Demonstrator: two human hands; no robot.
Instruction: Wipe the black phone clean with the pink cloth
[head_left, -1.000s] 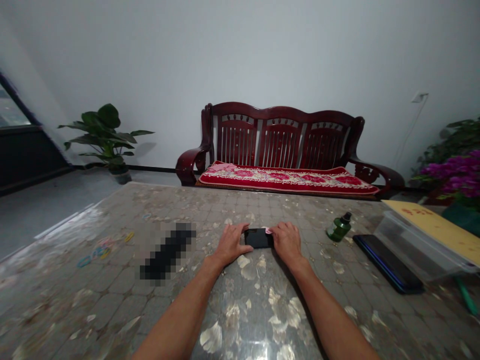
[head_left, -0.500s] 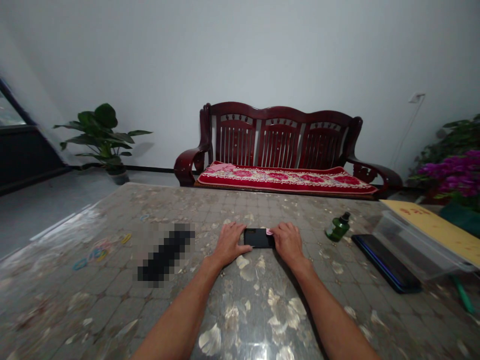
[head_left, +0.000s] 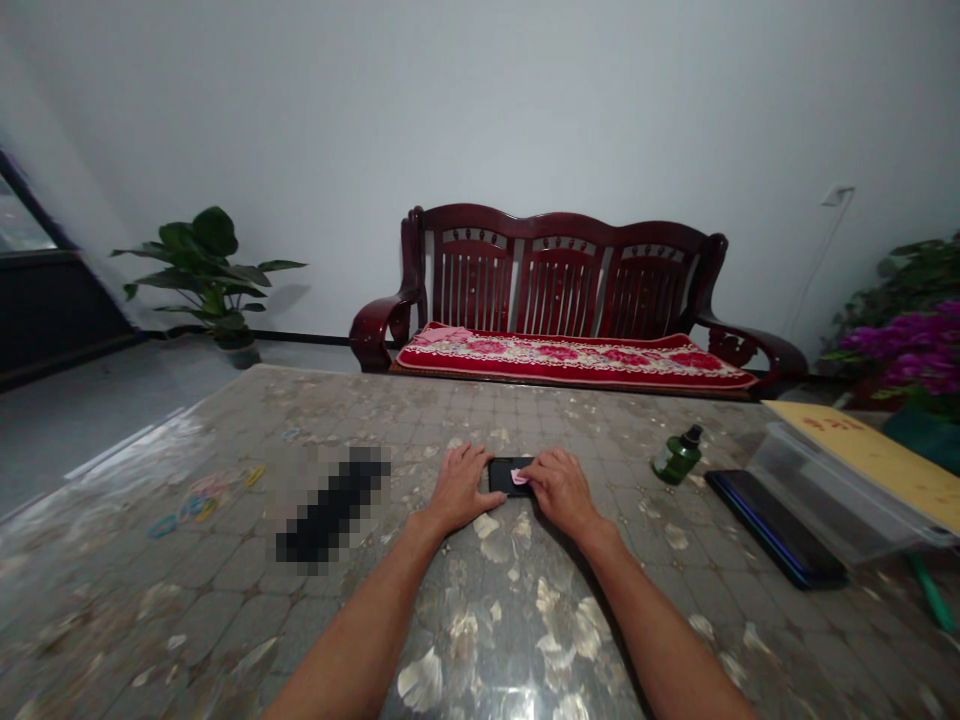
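Observation:
A small black phone (head_left: 503,472) lies flat on the patterned table (head_left: 480,600). My left hand (head_left: 459,487) rests at its left end, fingers curled against its edge, holding it in place. My right hand (head_left: 559,488) lies over the phone's right part, fingers pressed together on a small pink cloth (head_left: 519,477) that sits on the phone's surface. Most of the phone is hidden under my right hand.
A green bottle (head_left: 677,454) stands right of my hands, then a dark tablet (head_left: 776,526) and a clear plastic box (head_left: 840,492) with a yellow lid. Coloured rubber bands (head_left: 193,503) lie at the left. A blurred dark object (head_left: 330,508) lies near my left hand. A wooden bench (head_left: 562,300) stands beyond.
My right hand has slid left over the phone with the pink cloth, from the right end toward the middle. My left hand has stayed put.

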